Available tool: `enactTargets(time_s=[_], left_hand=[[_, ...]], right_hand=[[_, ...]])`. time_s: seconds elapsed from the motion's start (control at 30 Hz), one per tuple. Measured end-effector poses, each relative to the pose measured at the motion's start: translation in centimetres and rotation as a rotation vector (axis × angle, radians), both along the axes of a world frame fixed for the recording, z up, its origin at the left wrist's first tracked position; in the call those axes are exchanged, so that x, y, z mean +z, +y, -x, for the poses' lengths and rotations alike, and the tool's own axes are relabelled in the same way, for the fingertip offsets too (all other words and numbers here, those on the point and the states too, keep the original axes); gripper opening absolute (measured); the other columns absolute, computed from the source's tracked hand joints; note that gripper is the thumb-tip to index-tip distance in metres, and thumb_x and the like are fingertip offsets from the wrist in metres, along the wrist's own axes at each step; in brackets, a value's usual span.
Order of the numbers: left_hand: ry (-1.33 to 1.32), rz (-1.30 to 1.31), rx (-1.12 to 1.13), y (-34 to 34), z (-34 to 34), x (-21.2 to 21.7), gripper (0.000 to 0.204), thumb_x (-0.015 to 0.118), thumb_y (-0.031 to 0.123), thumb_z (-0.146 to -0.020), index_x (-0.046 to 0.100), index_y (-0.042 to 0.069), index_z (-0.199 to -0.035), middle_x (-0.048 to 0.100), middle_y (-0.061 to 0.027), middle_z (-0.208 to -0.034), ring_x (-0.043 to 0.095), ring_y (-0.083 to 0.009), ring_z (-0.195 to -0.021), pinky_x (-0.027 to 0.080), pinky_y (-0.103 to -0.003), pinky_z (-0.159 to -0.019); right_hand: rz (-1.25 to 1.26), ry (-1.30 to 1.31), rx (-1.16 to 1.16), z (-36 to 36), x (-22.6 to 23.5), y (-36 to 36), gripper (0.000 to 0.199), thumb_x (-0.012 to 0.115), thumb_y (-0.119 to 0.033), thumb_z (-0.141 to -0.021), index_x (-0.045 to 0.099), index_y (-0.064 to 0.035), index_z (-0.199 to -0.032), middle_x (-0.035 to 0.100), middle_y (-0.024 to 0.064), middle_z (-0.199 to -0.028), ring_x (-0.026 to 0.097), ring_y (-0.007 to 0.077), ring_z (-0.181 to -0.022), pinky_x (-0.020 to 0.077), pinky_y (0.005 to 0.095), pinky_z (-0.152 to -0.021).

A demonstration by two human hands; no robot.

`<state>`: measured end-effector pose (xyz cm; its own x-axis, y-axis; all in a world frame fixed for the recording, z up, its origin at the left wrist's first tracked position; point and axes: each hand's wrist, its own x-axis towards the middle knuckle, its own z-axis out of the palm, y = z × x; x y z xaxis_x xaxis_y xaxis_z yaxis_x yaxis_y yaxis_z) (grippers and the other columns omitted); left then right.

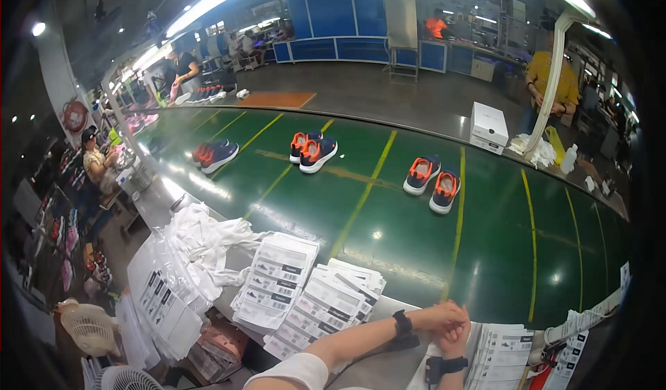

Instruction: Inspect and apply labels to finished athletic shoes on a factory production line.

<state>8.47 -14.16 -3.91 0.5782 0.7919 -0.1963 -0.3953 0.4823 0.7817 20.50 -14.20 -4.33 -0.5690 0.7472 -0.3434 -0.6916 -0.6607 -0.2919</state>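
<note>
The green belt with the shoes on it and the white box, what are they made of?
The green belt looks like smooth rubber or plastic with a glossy finish: the ceiling lights glint off it. The white box seems to be matte cardboard, with flat sides, sharp folded edges and no shine. The shoes look like dark cloth on top with white rubbery soles, though they are too small to be sure.

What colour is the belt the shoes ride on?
Dark green belt with yellow lines, seen in the head view.
</note>
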Motion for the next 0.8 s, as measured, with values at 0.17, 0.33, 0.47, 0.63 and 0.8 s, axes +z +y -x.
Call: enactTargets(time_s=[0.17,0.33,0.47,0.63,0.8], left_hand=[[-0.076,0.031,-0.051,0.1,-0.1,0.5,0.026,0.052,0.024,-0.091,0.055,-0.001,-0.083,0.062,-0.0097,-0.069,0.062,-0.0158,-0.054,0.053,-0.024,-0.048],[-0.064,0.015,-0.031,0.2,-0.1,0.2,0.027,0.050,0.024,-0.092,0.055,0.000,-0.082,0.062,-0.0095,-0.069,0.062,-0.0157,-0.055,0.053,-0.023,-0.049],[-0.067,0.018,-0.068,0.4,0.0,0.1,0.027,0.049,0.025,-0.092,0.055,0.000,-0.082,0.062,-0.0090,-0.070,0.062,-0.0155,-0.055,0.052,-0.023,-0.050],[-0.056,0.070,-0.080,0.5,-0.1,0.1,0.027,0.049,0.024,-0.092,0.057,0.001,-0.081,0.063,-0.0083,-0.069,0.062,-0.0141,-0.055,0.053,-0.023,-0.051],[-0.036,-0.041,0.004,0.3,-0.1,0.3,0.024,0.052,0.021,-0.089,0.060,0.001,-0.079,0.063,-0.0056,-0.066,0.060,-0.0113,-0.054,0.049,-0.020,-0.050]], right_hand=[[0.026,0.022,-0.031,-0.4,-1.2,0.3,0.046,0.039,-0.038,-0.093,0.052,0.0023,-0.109,0.057,0.0244,-0.105,0.056,0.0357,-0.100,0.0439,0.0413,-0.094],[0.027,-0.029,-0.061,0.1,-1.2,0.3,0.044,0.040,-0.037,-0.093,0.052,0.0028,-0.108,0.057,0.0245,-0.105,0.056,0.0358,-0.099,0.0435,0.0419,-0.095],[0.040,-0.021,-0.066,0.2,-0.7,0.2,0.043,0.040,-0.036,-0.093,0.053,0.0026,-0.106,0.057,0.0237,-0.102,0.056,0.0345,-0.098,0.0419,0.0405,-0.096],[0.025,-0.060,-0.061,0.3,-0.3,0.0,0.042,0.039,-0.036,-0.094,0.053,0.0021,-0.104,0.058,0.0227,-0.101,0.056,0.0329,-0.097,0.0398,0.0400,-0.098],[-0.029,-0.099,-0.042,0.0,-0.7,0.2,0.046,0.044,-0.036,-0.093,0.054,0.0085,-0.101,0.062,0.0174,-0.089,0.062,0.0181,-0.075,0.0518,0.0230,-0.073]])
